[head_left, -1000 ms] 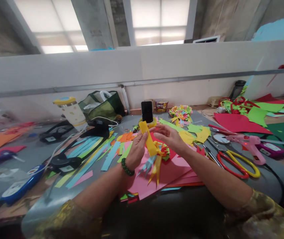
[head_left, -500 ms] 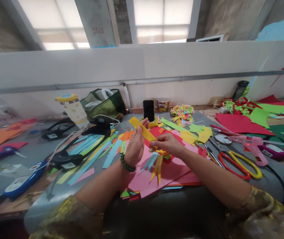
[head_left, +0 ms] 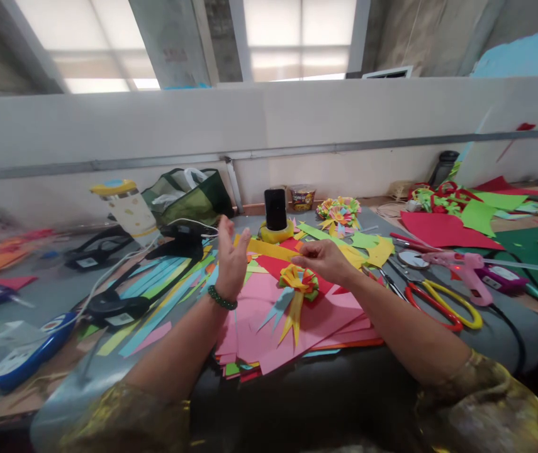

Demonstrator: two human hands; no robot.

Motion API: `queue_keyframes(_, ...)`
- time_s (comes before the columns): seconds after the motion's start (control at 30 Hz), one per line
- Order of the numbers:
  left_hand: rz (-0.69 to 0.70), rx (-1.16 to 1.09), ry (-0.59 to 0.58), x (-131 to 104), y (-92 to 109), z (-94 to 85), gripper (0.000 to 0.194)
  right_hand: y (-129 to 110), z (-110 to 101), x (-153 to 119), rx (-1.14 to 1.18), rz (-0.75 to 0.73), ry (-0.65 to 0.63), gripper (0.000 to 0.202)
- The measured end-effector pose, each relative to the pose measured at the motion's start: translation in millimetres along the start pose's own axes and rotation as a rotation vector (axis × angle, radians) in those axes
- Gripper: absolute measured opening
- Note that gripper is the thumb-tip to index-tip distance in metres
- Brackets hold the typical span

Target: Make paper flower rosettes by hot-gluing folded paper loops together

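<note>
A yellow paper strip [head_left: 271, 251] stretches nearly level between my hands. My right hand [head_left: 323, 260] pinches its right end. My left hand [head_left: 231, 261] is raised upright at the strip's left end, fingers apart, with the palm facing the strip. Below the strip, a paper flower [head_left: 298, 280] in yellow, orange and green, with blue and yellow tails, lies on pink paper sheets [head_left: 254, 314]. Red paper lies behind the flower, partly under the strip.
Blue and green strips [head_left: 155, 302], black straps and a yellow-lidded cup [head_left: 129, 211] are at left. A phone [head_left: 275, 209] stands on a yellow tape roll behind. Scissors [head_left: 443, 305] and a pink glue gun [head_left: 467, 270] lie at right.
My left hand has moved left and opened from around the yellow strip. The strip has turned from a steep slant to nearly level, still in my right hand. The view has shifted slightly.
</note>
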State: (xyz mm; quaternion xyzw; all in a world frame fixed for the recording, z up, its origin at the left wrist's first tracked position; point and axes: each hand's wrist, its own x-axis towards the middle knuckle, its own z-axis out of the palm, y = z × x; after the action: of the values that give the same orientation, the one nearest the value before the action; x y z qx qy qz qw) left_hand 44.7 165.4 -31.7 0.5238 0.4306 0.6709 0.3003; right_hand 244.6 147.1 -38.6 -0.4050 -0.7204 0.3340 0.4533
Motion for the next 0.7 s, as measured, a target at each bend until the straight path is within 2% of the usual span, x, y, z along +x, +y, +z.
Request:
queue_keyframes(0.07, 0.331, 0.263, -0.039, 1, 4, -5.6, 0.079, -2, -6, -2, -0.146, -0.135, -0.034, 0.042)
queue_keyframes(0.1, 0.429, 0.367, -0.125, 1, 6, -7.4, 0.076, -4, -8, -3, -0.205, -0.191, -0.050, 0.038)
queue_keyframes(0.17, 0.487, 0.489, -0.373, -2, 8, -8.4, 0.061, -6, -11, -3, -0.308, -0.269, -0.075, 0.031)
queue_keyframes(0.23, 0.414, 0.516, -0.582, -5, 7, -7.0, 0.040, -7, -13, -2, -0.400, -0.294, -0.077, 0.026)
queue_keyframes(0.3, 0.279, 0.470, -0.720, -7, 7, -4.5, 0.018, -8, -13, 1, -0.483, -0.266, -0.056, 0.026)
queue_keyframes(0.37, 0.155, 0.377, -0.802, -8, 8, -1.9, 0.020, -14, -14, 1, -0.571, -0.219, -0.030, 0.024)
queue_keyframes(0.5, 0.000, 0.223, -0.816, -8, 14, 1.3, 0.032, -42, -30, -14, -0.758, -0.149, 0.059, 0.005)
queue_keyframes(0.6, -0.148, 0.156, -0.795, -7, 18, 1.3, 0.032, -65, -64, -43, -0.818, -0.074, 0.149, 0.014)
queue_keyframes(0.7, -0.237, 0.098, -0.774, -6, 20, 0.6, 0.034, -64, -104, -74, -0.922, 0.169, 0.163, 0.019)
